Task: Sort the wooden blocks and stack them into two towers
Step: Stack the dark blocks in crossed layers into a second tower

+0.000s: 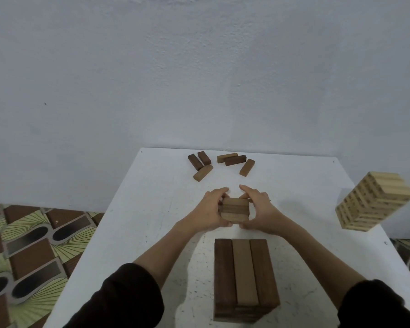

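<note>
Both hands hold a row of three brown blocks (235,209) side by side over the middle of the white table (142,209). My left hand (210,209) grips the row's left side and my right hand (258,209) grips its right side. Close to me stands the dark brown tower (244,278), three long blocks showing on top. A pale wood tower (374,201) stands at the table's right edge. Several loose brown blocks (221,163) lie scattered near the far edge.
A plain pale wall rises right behind the table. Patterned brown and green floor tiles (29,252) show to the left, below the table's edge. Bare table surface lies left of my hands.
</note>
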`<state>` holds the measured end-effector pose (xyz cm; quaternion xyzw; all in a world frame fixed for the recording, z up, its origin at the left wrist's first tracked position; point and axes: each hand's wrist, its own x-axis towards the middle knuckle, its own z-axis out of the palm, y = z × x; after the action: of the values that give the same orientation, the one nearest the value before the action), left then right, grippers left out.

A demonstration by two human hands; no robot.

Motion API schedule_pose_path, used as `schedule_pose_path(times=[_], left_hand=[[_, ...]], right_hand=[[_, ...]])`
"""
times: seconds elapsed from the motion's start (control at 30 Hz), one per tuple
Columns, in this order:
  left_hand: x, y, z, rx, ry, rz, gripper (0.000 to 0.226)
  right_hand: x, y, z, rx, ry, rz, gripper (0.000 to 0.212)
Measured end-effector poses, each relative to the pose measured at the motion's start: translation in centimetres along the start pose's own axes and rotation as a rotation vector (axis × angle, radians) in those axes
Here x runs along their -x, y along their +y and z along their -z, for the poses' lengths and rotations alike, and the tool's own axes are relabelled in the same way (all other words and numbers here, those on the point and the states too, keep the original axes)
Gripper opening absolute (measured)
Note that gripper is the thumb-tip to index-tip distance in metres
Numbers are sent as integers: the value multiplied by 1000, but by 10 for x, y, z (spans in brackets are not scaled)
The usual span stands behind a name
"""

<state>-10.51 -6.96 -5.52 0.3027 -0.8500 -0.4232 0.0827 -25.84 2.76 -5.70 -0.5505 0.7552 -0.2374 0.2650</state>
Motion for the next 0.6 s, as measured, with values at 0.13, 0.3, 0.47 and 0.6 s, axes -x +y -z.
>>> schedule_pose_path(times=[0.13,0.3,0.47,0.6], left_hand=[[4,4,2,-11,7,7,91],[16,22,27,79,53,-66,93],[51,56,56,276,170,-181,92],[85,80,68,427,202,-248,95]], right_hand=[[2,-1,2,-55,-8,8,96],[18,-24,25,-245,56,54,91],[51,-67,57,-432,134,187,89],[82,-94,68,-525,157,290,88]])
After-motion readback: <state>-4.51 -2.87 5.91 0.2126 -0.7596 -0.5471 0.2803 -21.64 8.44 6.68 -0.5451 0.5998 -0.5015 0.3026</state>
